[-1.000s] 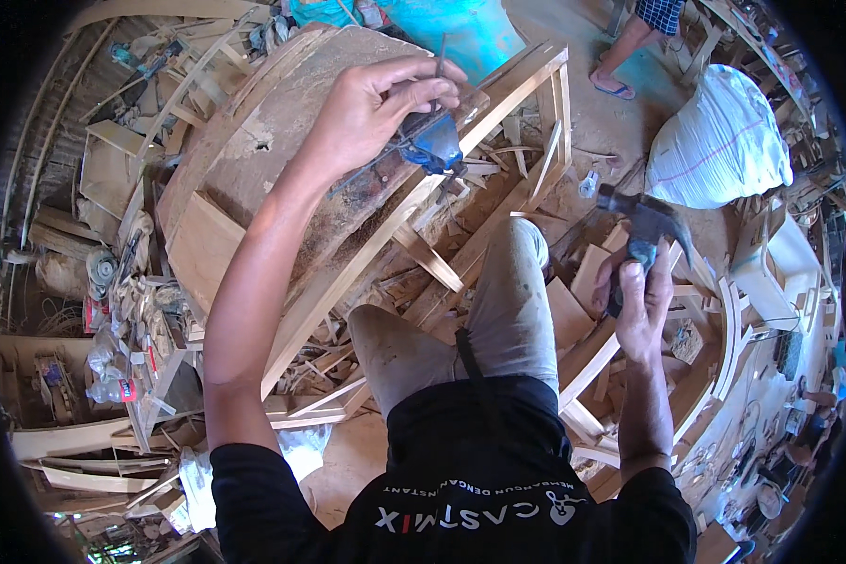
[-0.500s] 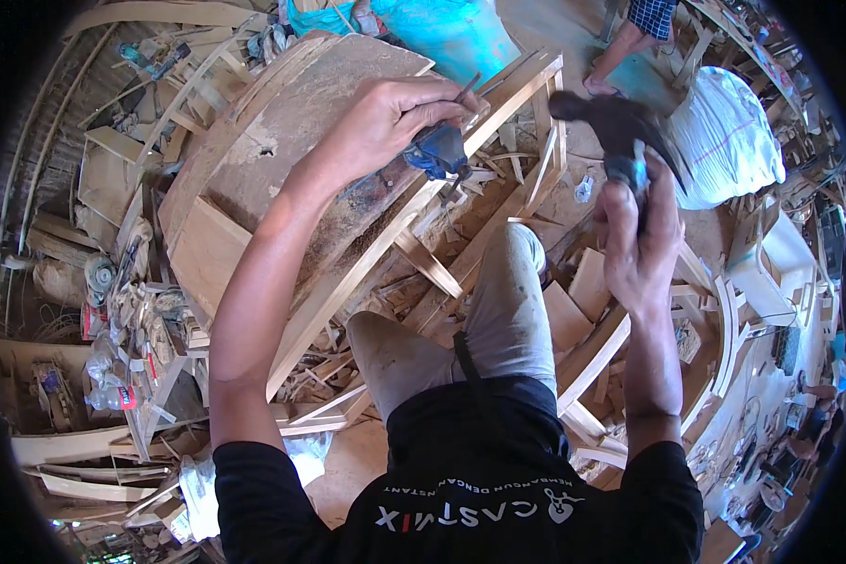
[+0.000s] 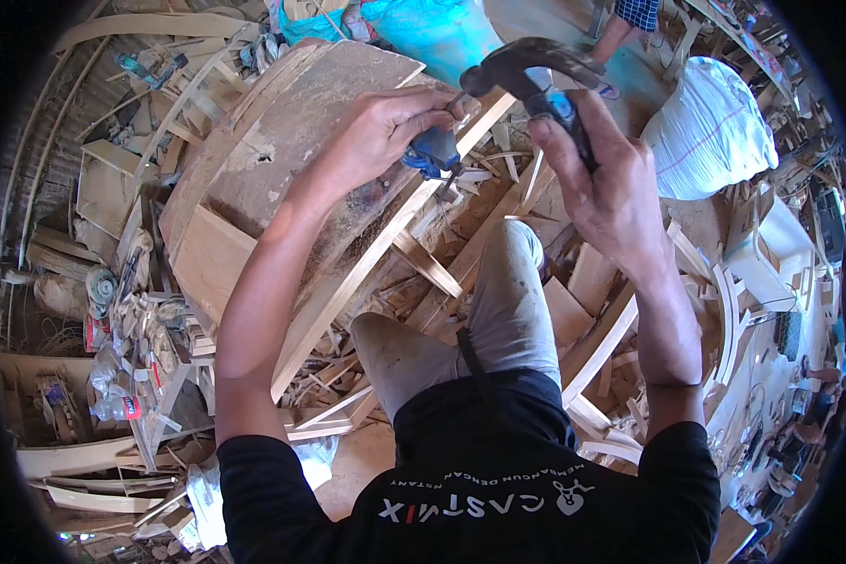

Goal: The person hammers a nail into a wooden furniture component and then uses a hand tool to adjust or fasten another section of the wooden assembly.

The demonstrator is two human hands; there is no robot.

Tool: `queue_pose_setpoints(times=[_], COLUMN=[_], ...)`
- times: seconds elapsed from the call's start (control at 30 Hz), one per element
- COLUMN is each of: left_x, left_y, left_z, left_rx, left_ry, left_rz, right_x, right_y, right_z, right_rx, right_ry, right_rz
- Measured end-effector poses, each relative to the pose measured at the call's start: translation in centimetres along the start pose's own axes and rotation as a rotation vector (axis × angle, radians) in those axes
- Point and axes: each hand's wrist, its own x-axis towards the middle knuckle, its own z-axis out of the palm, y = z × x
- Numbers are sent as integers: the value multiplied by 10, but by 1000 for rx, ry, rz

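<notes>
My right hand [image 3: 611, 188] is wrapped round the dark handle of a claw hammer [image 3: 522, 62], blue near its neck. The hammer's striking face is at or just above the top of a thin dark metal rod [image 3: 456, 98]. The fingers of my left hand [image 3: 385, 127] are closed round this rod; its exact kind I cannot make out. Just below those fingers is a blue, clamp-like fixture [image 3: 432, 150], partly covered by the hand. It sits at the edge of a worn wooden worktop [image 3: 329, 94], beside a long pale wooden rail [image 3: 362, 263].
Offcuts and wood chips [image 3: 432, 310] surround my legs. A full white sack [image 3: 714, 132] stands at the right, a turquoise sack [image 3: 432, 38] beyond the worktop. Curved wooden pieces [image 3: 724, 329] lie at right. Another person's leg [image 3: 611, 42] shows at the far right.
My right hand has swung the hammer leftward and up, from right of the wooden frame to the rod's top. My left hand has stayed nearly in place, still gripping the rod.
</notes>
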Motion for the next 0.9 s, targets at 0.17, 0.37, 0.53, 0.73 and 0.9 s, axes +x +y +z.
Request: queue_pose_setpoints(times=[0.17,0.37,0.53,0.73,0.9], left_x=[0,-1,-7,-10,-8], left_y=[1,3,-8,7,8], left_z=[-3,-3,-22,-19,-10], left_rx=[-7,-37,-224,-166,-132], left_ry=[8,-5,190,141,24], left_rz=[20,-50,-170,-171,-189], right_x=[4,-2,-37,-83,-100], right_y=[3,0,21,43,48], right_z=[5,4,-20,-31,-26], right_rx=[18,-20,67,108,164], right_ry=[31,-23,-11,-42,-30], right_rz=[-57,30,269,523,548])
